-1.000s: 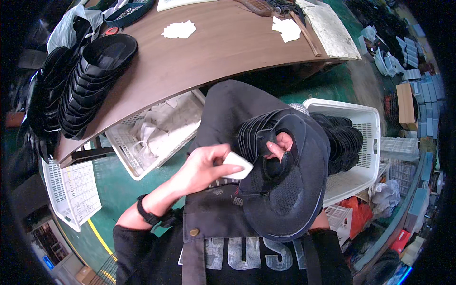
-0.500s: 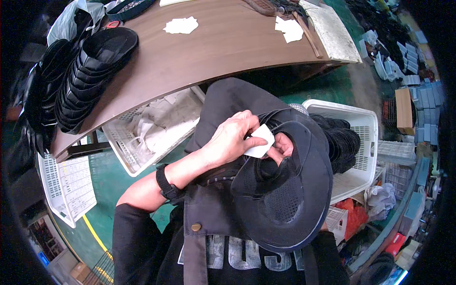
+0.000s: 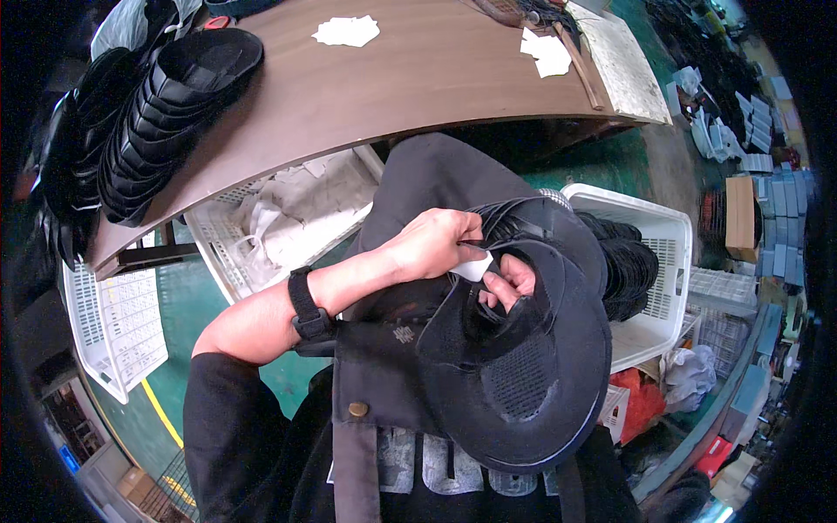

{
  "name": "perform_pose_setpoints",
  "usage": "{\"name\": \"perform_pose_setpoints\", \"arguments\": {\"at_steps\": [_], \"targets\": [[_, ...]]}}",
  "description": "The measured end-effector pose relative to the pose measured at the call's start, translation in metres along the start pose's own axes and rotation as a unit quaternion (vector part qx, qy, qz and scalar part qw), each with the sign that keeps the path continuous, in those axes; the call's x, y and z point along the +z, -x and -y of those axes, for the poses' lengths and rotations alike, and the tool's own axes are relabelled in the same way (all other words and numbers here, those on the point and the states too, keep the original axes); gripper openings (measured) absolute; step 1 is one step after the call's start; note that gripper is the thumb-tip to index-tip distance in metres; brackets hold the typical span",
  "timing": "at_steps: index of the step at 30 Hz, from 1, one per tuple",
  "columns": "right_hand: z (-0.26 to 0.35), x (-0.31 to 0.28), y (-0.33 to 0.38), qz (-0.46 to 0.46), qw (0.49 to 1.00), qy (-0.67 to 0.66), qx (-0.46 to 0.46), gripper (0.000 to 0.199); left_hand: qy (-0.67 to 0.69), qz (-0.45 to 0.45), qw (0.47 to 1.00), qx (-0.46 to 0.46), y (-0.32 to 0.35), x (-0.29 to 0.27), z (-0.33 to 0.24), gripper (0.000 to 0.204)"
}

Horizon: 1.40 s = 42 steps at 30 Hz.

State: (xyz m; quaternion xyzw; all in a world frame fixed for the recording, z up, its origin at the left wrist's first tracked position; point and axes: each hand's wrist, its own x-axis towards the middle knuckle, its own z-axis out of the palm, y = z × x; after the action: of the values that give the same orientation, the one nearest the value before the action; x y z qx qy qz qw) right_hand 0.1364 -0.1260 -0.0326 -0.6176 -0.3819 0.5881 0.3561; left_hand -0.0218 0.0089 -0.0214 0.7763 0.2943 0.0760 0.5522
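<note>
Since a moment ago my left hand (image 3: 432,244) has pressed a white slip (image 3: 475,266) into the black hat (image 3: 523,366) on my lap; right hand (image 3: 514,283) pinches its soft, light crown

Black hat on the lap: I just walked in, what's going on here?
A person holds a black hat against their lap. The left hand pushes a white paper piece into its crown, while the right hand grips the opening from inside. More hats are stacked on the table and in a white basket.
</note>
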Motion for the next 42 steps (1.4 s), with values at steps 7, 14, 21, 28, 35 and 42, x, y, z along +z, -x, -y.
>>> {"name": "perform_pose_setpoints", "arguments": {"at_steps": [7, 14, 21, 28, 35, 42], "targets": [[0.006, 0.008, -0.002, -0.01, 0.997, -0.071, -0.017, 0.015, -0.101, -0.082, 0.984, 0.124, -0.004, 0.014, 0.003, 0.016], [-0.008, 0.006, -0.007, -0.019, 0.987, -0.124, -0.105, 0.015, 0.167, 0.089, 0.974, -0.122, -0.001, 0.007, 0.003, 0.028], [-0.004, 0.013, 0.004, -0.019, 0.996, -0.079, -0.041, 0.011, -0.059, 0.011, 0.998, -0.015, 0.011, 0.026, 0.001, 0.034], [-0.002, 0.006, 0.004, 0.028, 0.987, -0.153, -0.041, 0.009, -0.061, -0.058, 0.996, 0.012, 0.012, 0.026, 0.0, 0.022], [-0.001, 0.008, 0.008, 0.034, 0.988, -0.119, -0.089, 0.01, -0.09, -0.092, 0.991, 0.026, 0.004, 0.029, -0.006, 0.021], [0.007, 0.01, 0.005, -0.021, 0.99, -0.131, -0.051, 0.018, -0.024, -0.102, 0.994, 0.012, 0.001, 0.03, -0.004, 0.022]]}}
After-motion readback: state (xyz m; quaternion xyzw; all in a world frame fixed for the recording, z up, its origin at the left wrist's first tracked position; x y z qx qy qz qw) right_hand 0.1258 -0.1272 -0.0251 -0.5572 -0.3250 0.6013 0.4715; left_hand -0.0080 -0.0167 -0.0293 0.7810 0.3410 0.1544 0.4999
